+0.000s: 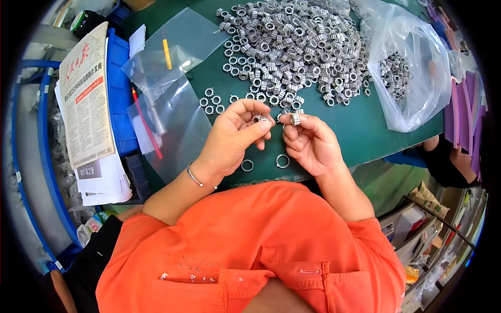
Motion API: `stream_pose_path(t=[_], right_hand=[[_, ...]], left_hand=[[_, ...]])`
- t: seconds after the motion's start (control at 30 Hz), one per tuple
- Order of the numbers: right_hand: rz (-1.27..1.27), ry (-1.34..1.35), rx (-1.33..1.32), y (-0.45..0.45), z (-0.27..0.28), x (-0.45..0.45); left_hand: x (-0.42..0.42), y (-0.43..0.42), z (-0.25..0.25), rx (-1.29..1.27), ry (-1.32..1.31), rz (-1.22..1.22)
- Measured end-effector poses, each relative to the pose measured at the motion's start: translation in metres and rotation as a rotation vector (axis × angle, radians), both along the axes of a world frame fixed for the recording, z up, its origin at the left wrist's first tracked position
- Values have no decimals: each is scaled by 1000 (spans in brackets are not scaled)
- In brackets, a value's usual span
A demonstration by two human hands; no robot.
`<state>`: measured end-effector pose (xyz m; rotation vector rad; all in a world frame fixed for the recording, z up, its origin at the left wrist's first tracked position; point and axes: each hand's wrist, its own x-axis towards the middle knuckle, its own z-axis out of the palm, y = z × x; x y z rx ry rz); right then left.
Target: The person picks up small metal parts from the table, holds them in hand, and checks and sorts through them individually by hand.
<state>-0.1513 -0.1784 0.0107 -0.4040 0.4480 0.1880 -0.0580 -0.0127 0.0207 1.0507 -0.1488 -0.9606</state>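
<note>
My left hand (235,133) has its fingers curled round a small metal ring part, pinched between thumb and fingers. Close beside it, my right hand (312,142) pinches a toothed metal ring (295,119) between thumb and forefinger. On the green table below the hands lie a thin plain ring (247,165) and a second thin ring (282,161) with a small tab. Just beyond my fingers spreads a large heap of toothed metal rings (297,47), with several loose ones (210,101) to its left.
A clear plastic bag (404,112) with more rings stands right of the heap. Flat plastic bags (182,47), a yellow stick (167,54) and a red pen (147,125) lie left. Farther left are a newspaper (88,104) and blue bin (121,94). Another person's arm (459,161) shows at right.
</note>
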Motion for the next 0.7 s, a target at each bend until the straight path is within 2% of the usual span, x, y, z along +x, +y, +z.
stream_pose_path(t=[0.17,0.23,0.3,0.43,0.6,0.7], right_hand=[[-34,-5,-37,2,4,-1],[-80,20,-77,4,4,-1],[-113,-67,-178,5,-1,-1],[-112,-56,-167,7,3,-1],[-136,-130,-277,8,-4,-2],[-165,-148,-165,9,2,2]], left_hand=[[-3,-4,6,12,-27,8],[-3,-7,13,33,78,41],[-2,-6,10,28,59,24],[-4,-7,8,44,28,21],[-4,-6,4,15,33,50],[-4,-5,2,39,19,50]])
